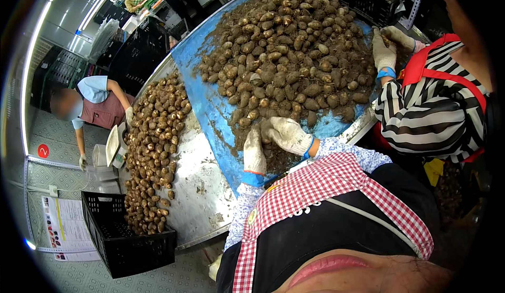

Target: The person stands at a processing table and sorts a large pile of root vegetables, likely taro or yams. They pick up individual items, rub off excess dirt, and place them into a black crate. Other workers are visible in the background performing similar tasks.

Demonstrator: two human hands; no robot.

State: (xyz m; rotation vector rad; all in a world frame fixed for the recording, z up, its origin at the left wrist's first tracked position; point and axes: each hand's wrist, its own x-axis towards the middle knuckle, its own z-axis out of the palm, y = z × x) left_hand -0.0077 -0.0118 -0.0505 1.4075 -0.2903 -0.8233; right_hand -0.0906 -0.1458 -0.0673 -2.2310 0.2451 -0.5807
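Observation:
My left hand [255, 153] and my right hand [291, 136], both in soiled white knit gloves with blue bands at the wrists, meet at the near edge of a big heap of taro corms [284, 52]. Between their fingertips is a brown, soil-covered taro corm [266, 130], partly hidden by the gloves. The heap is dirty and rooty, lying on a blue plastic sheet [211, 113] spread over a metal table [197, 163]. Loose soil and root fibres [278, 157] lie just below my hands.
A cleaner taro pile [154, 147] covers the table's left side, beside a black crate [138, 253] and a weighing scale [114, 145]. One co-worker [98, 100] stands behind that pile. Another, in striped sleeves [430, 115], works close on my right with gloved hands [384, 50] at the heap.

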